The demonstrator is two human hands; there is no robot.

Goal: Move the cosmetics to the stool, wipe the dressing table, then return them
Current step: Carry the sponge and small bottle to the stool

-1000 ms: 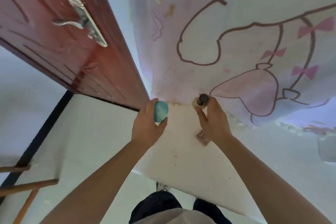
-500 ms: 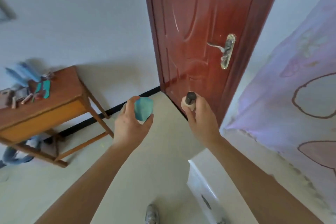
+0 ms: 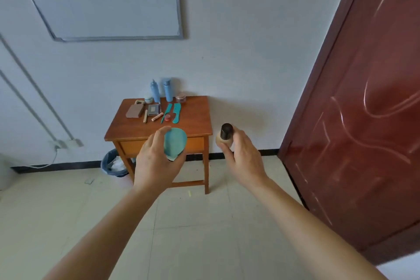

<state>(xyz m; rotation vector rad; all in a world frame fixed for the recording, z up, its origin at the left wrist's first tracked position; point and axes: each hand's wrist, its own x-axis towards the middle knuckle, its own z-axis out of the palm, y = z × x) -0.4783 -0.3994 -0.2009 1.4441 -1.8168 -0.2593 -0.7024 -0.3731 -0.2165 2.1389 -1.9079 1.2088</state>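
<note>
So the wooden tabletop (image 3: 195,118) sits against the wall, with stuff crowded on its left and back part. Along the back edge: two blue bottles (image 3: 155,91) standing upright side by side, a small pale jar (image 3: 148,99) to their left and a pinkish jar (image 3: 181,98) to their right. In front of those, a brown pouch (image 3: 134,110), a grey compact (image 3: 153,109), a couple of small tan sticks (image 3: 157,117), a tiny red pot (image 3: 167,117) and two teal combs (image 3: 177,113) lying flat. The right side's bare. Under it, on the tiled floor (image 3: 204,223), there's a blue bin (image 3: 113,165).
</note>
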